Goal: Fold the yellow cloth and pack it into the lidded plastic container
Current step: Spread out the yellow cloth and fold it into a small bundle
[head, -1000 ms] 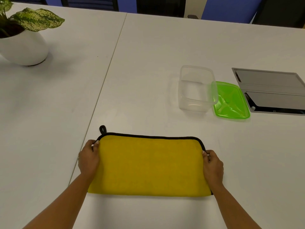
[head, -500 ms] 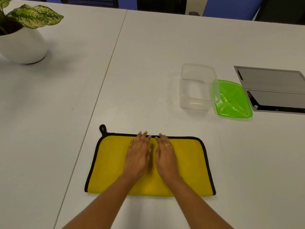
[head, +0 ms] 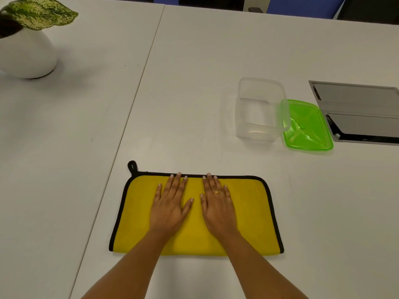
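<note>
The yellow cloth (head: 138, 216) with black trim lies folded once into a wide rectangle on the white table, near me. A small black loop sticks out at its far left corner. My left hand (head: 170, 206) and my right hand (head: 218, 206) rest flat on the cloth's middle, palms down, fingers spread, fingertips at the far edge. Neither holds anything. The clear plastic container (head: 259, 108) stands open and empty at the far right of the cloth. Its green lid (head: 308, 126) lies beside it on the right.
A grey flat panel (head: 356, 111) sits right of the lid at the frame edge. A white pot with a leafy plant (head: 28, 52) stands at the far left. A seam (head: 138, 100) between two tabletops runs down toward the cloth's left side.
My hands left the cloth's side edges, came to its middle, and now lie flat there, slightly further apart than half a second ago. The cloth has stayed in place.
</note>
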